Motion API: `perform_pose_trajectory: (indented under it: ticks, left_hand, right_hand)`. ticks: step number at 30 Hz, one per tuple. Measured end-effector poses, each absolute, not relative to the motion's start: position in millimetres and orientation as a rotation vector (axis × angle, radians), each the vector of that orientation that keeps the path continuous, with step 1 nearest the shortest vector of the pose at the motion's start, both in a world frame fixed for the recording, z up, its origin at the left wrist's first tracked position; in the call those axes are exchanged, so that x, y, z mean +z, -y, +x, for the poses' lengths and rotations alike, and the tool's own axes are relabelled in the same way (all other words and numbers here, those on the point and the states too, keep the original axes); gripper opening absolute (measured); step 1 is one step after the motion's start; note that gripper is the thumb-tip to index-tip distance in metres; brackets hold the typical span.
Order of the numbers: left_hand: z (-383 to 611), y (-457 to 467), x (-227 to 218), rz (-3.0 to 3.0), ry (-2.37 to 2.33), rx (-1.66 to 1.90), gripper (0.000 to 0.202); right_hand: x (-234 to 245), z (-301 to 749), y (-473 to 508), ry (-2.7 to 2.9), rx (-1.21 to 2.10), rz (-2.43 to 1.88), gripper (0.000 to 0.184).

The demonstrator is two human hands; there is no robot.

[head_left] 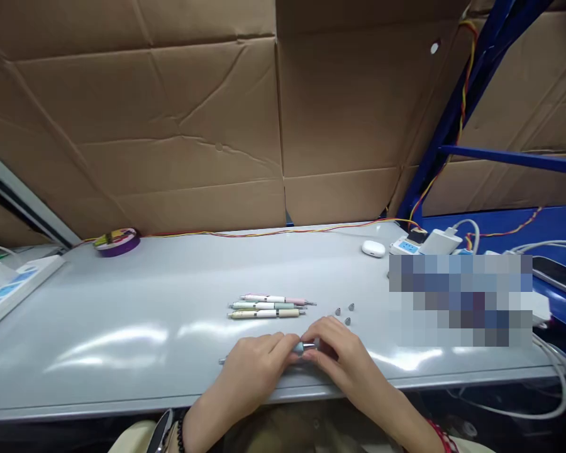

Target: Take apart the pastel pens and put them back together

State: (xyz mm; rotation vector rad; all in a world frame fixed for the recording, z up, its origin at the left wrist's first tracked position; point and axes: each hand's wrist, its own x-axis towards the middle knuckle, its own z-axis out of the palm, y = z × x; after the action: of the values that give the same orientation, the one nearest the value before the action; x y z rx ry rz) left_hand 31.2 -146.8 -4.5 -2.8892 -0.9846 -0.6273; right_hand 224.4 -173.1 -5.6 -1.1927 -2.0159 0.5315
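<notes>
A light blue pen (299,347) lies sideways low over the front of the table. My left hand (259,362) is closed around its barrel and hides most of it; the silver rear end (222,361) shows past the wrist side. Thumb and fingers of my right hand (337,352) close at the pen's silver front end; the exact contact is partly hidden. Beyond my hands lie a pink and white pen (273,299), a green and white pen (264,306) and a cream and white pen (264,313), side by side. Small grey metal cone-shaped pieces (348,321) sit to their right.
On the grey table (170,277) are a purple tape roll (117,243) at the back left and a white earbud case (373,249) at the back right. Power strips (9,289) and a charger (441,241) with cables flank the sides. Cardboard (193,126) stands behind.
</notes>
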Motion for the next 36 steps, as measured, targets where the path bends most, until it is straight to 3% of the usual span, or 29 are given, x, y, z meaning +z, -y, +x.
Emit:
perform_pose_trajectory:
  ticks: [6, 12, 19, 27, 29, 33, 36]
  left_hand:
    - [31.1, 147.8, -3.3, -2.917, 0.953, -0.599, 0.029]
    - [30.9, 147.3, -3.6, -2.898, 0.980, -0.634, 0.028]
    - [30.9, 148.1, -3.5, -2.903, 0.959, -0.583, 0.031]
    - [31.7, 146.2, -1.8, -2.878, 1.002, -0.591, 0.033]
    - [31.9, 146.4, -1.7, -2.880, 1.003, -0.584, 0.032]
    - [31.6, 147.4, -2.8, -2.888, 0.964, -0.585, 0.032]
    - [30.1, 147.3, -3.5, -2.868, 0.938, -0.628, 0.028]
  right_hand:
    - [-10.4, 222.3, 173.4, 2.083, 0.413, -1.288, 0.038]
    - [-6.3, 225.7, 174.8, 1.955, 0.605, -1.148, 0.008]
    - [-11.6, 223.4, 176.0, 2.058, 0.446, -1.284, 0.038]
    - [-5.4, 224.4, 174.0, 1.999, 0.613, -1.214, 0.007]
    - [-6.1, 223.6, 174.5, 1.997, 0.581, -1.225, 0.009]
    - [-10.9, 222.0, 175.6, 2.047, 0.412, -1.284, 0.034]
    - [-12.6, 222.2, 176.0, 1.996, 0.395, -1.233, 0.029]
